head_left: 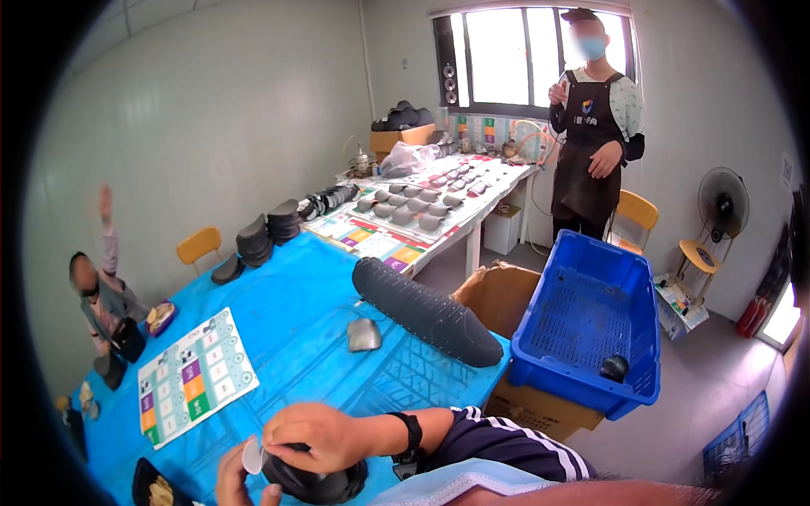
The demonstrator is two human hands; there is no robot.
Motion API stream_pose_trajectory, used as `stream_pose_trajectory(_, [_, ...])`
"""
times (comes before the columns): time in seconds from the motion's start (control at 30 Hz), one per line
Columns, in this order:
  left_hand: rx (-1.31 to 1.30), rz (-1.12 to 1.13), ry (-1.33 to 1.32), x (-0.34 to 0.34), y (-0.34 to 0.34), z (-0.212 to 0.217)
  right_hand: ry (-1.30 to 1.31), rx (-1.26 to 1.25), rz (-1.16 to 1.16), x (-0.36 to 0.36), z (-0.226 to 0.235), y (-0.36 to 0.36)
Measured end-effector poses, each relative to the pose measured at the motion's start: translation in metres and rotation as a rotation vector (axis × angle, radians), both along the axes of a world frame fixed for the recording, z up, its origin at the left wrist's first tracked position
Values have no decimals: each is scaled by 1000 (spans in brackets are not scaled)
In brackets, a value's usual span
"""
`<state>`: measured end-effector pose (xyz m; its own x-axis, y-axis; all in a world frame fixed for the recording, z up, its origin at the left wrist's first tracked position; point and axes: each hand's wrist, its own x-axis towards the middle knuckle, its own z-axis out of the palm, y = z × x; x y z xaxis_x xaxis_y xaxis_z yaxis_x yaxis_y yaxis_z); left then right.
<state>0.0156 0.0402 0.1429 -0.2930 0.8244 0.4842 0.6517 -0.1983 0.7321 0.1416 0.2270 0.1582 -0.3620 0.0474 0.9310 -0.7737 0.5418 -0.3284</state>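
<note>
- The right grip (314, 434) is bent over a dark curved piece (333, 485), with its fingertips down by a pale round piece (252, 456). I cannot tell which one it pinches.
- The left grip (229, 474) is curled at the other side of the pale round piece. I cannot tell if it is clamped on it.
- Both pieces are at the near edge of the blue desk (295, 266), low in the view. This one looks partway done to me, as the hands are busy on it.
- Past the hands, one lone gray piece (364, 335) sits on the desk.
- Beside it lies a long row of dark pieces (426, 312), packed close together. Lots look left, if these need the same work.
- Dark stacks (255, 241) stand at the far side of the desk.
- The blue crate (548, 381) has one dark lump (614, 368) in it. Maybe that one is done, but I cannot be sure.
- More gray pieces (407, 205) lie in rows farther off.
</note>
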Motion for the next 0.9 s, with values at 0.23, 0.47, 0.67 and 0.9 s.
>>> stream_pose_trajectory(0.23, [330, 62, 19, 18, 33, 1, 90, 65, -4, 0, -2, -3])
stream_pose_trajectory(0.47, [386, 97, 138, -10, 14, -14, 195, -15, -28, 2, 4, -2])
stream_pose_trajectory(0.67, [246, 148, 223, 4, 9, -3, 26, 78, -64, -7, 6, -4])
stream_pose_trajectory(0.9, [176, 175, 340, 4, 3, 3, 33, 156, -76, -14, 3, -2])
